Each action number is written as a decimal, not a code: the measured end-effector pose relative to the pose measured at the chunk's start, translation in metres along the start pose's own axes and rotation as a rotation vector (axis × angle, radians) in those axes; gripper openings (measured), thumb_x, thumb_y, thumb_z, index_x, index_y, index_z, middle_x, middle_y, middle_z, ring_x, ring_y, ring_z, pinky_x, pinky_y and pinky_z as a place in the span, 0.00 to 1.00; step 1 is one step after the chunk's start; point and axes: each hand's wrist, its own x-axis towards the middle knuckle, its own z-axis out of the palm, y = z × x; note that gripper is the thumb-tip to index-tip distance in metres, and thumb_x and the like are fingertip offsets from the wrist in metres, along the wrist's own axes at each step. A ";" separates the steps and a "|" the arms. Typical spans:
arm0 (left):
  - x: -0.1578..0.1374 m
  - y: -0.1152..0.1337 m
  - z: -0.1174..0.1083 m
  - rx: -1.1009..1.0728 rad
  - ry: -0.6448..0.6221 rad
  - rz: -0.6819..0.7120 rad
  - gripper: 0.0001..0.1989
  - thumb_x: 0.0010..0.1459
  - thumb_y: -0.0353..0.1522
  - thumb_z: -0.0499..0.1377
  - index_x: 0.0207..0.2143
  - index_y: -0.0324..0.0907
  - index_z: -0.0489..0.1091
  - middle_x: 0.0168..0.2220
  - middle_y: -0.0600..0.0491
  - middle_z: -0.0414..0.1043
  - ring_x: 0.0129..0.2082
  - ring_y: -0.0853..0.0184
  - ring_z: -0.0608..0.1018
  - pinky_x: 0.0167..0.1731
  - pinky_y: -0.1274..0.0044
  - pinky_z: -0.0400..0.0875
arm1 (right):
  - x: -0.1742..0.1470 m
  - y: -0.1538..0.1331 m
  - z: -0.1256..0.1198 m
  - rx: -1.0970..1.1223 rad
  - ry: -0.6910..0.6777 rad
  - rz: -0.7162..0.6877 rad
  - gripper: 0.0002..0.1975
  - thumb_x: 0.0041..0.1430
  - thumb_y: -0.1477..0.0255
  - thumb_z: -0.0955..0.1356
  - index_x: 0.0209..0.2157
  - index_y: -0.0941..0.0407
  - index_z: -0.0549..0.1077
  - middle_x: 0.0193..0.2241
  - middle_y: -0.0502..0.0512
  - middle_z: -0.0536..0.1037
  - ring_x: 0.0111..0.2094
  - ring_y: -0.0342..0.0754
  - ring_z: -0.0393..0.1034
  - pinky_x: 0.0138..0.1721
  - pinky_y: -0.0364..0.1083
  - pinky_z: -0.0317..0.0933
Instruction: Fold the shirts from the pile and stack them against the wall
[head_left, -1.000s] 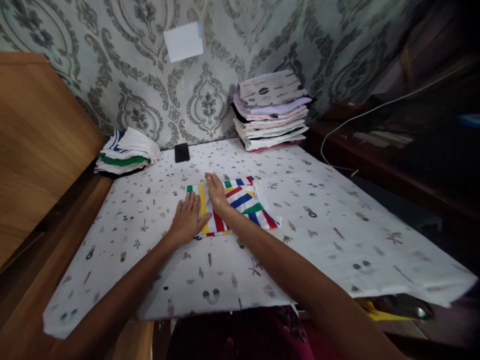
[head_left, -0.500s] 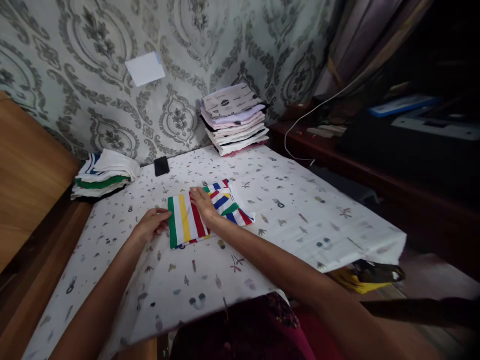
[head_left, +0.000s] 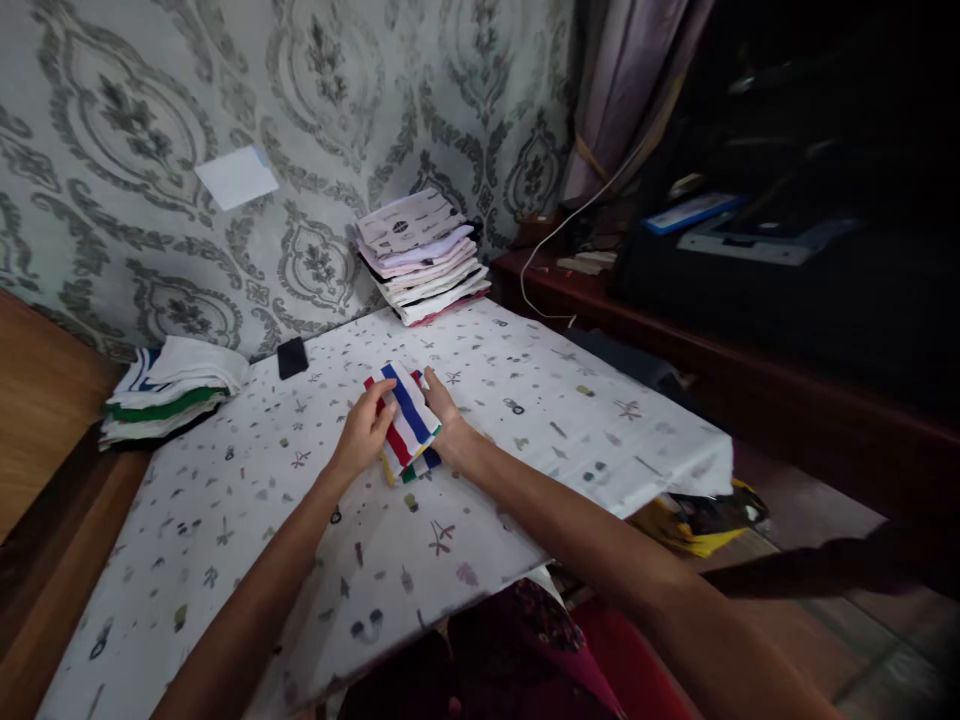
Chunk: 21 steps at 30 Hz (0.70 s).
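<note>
A folded striped shirt (head_left: 409, 415) in red, white, blue, yellow and green lies between my hands over the middle of the table. My left hand (head_left: 365, 430) grips its left edge, with the thumb and fingers curled at the cloth. On the opposite side, my right hand (head_left: 446, 408) holds the right edge, its fingers partly hidden by the fabric. A small part of the striped layer underneath shows below the upper fold.
A tall stack of folded clothes (head_left: 424, 265) stands by the wall at the back. Another pile of clothes (head_left: 176, 385) sits at the left corner, near a black phone-like object (head_left: 292, 357). The patterned white tablecloth (head_left: 525, 480) covers the table. A white cable (head_left: 529, 280) hangs at the right.
The shirt has been folded over into a smaller bundle. My left hand has moved right with its edge, and my right hand has gone from lying on top to the right side.
</note>
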 end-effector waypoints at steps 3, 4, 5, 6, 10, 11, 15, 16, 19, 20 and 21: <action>-0.007 -0.010 0.017 0.242 -0.008 0.074 0.23 0.67 0.40 0.48 0.60 0.42 0.63 0.65 0.42 0.63 0.65 0.57 0.65 0.65 0.60 0.57 | -0.003 -0.006 -0.010 0.279 -0.026 0.158 0.33 0.69 0.51 0.50 0.52 0.60 0.70 0.36 0.60 0.81 0.33 0.57 0.78 0.42 0.59 0.72; -0.008 -0.011 0.021 0.288 -0.023 0.081 0.23 0.68 0.40 0.47 0.61 0.41 0.62 0.67 0.41 0.60 0.67 0.57 0.62 0.66 0.60 0.54 | -0.004 -0.008 -0.012 0.298 -0.021 0.179 0.32 0.70 0.51 0.50 0.53 0.60 0.70 0.36 0.60 0.81 0.32 0.56 0.78 0.42 0.59 0.73; -0.008 -0.012 0.024 0.327 -0.041 0.084 0.24 0.69 0.41 0.46 0.62 0.40 0.61 0.68 0.41 0.57 0.68 0.56 0.60 0.67 0.60 0.52 | -0.006 -0.011 -0.014 0.302 -0.015 0.188 0.32 0.70 0.52 0.50 0.54 0.60 0.69 0.37 0.60 0.81 0.33 0.56 0.78 0.43 0.59 0.73; -0.007 -0.011 0.027 0.360 -0.061 0.083 0.25 0.69 0.41 0.45 0.63 0.40 0.61 0.69 0.41 0.55 0.69 0.57 0.58 0.67 0.60 0.51 | -0.007 -0.013 -0.016 0.293 -0.009 0.183 0.32 0.70 0.52 0.51 0.55 0.59 0.68 0.38 0.60 0.81 0.34 0.56 0.78 0.44 0.59 0.72; -0.004 -0.006 0.037 0.446 -0.128 0.034 0.27 0.70 0.43 0.43 0.66 0.40 0.57 0.70 0.41 0.51 0.71 0.57 0.53 0.67 0.57 0.49 | -0.010 -0.019 -0.024 0.175 0.046 0.122 0.31 0.69 0.52 0.52 0.59 0.57 0.66 0.45 0.60 0.80 0.44 0.56 0.77 0.52 0.58 0.68; -0.004 -0.005 0.039 0.464 -0.144 0.015 0.28 0.70 0.43 0.42 0.66 0.40 0.56 0.71 0.41 0.50 0.71 0.57 0.52 0.67 0.57 0.48 | -0.010 -0.020 -0.026 0.138 0.071 0.114 0.30 0.70 0.53 0.51 0.59 0.57 0.66 0.47 0.60 0.79 0.47 0.56 0.75 0.54 0.58 0.66; -0.007 -0.002 0.044 0.530 -0.224 -0.031 0.29 0.71 0.43 0.41 0.68 0.38 0.53 0.71 0.40 0.47 0.72 0.58 0.50 0.68 0.57 0.44 | -0.005 -0.020 -0.037 -0.013 0.177 0.046 0.28 0.70 0.55 0.52 0.56 0.57 0.69 0.52 0.60 0.77 0.57 0.53 0.68 0.63 0.56 0.56; -0.007 -0.001 0.044 0.546 -0.235 -0.031 0.29 0.71 0.44 0.41 0.68 0.38 0.52 0.71 0.40 0.46 0.72 0.59 0.49 0.68 0.57 0.43 | -0.004 -0.019 -0.040 -0.042 0.192 0.019 0.27 0.70 0.55 0.53 0.55 0.56 0.69 0.53 0.60 0.76 0.58 0.53 0.67 0.64 0.55 0.55; -0.008 0.002 0.047 0.595 -0.259 -0.024 0.30 0.70 0.45 0.41 0.68 0.39 0.51 0.72 0.40 0.46 0.72 0.59 0.49 0.68 0.57 0.43 | 0.001 -0.019 -0.048 -0.114 0.220 -0.071 0.24 0.69 0.59 0.55 0.55 0.56 0.69 0.53 0.61 0.76 0.58 0.51 0.67 0.64 0.55 0.55; -0.007 0.003 0.048 0.613 -0.271 -0.021 0.31 0.70 0.46 0.41 0.68 0.38 0.51 0.72 0.39 0.46 0.72 0.58 0.49 0.68 0.56 0.42 | 0.001 -0.019 -0.049 -0.162 0.234 -0.117 0.23 0.68 0.60 0.57 0.55 0.57 0.69 0.53 0.61 0.76 0.58 0.51 0.67 0.63 0.54 0.56; -0.007 0.003 0.049 0.629 -0.283 -0.019 0.31 0.70 0.46 0.41 0.68 0.38 0.51 0.71 0.39 0.46 0.72 0.57 0.49 0.68 0.56 0.42 | 0.000 -0.020 -0.050 -0.243 0.256 -0.176 0.21 0.67 0.62 0.58 0.55 0.56 0.69 0.53 0.61 0.76 0.58 0.51 0.67 0.63 0.54 0.56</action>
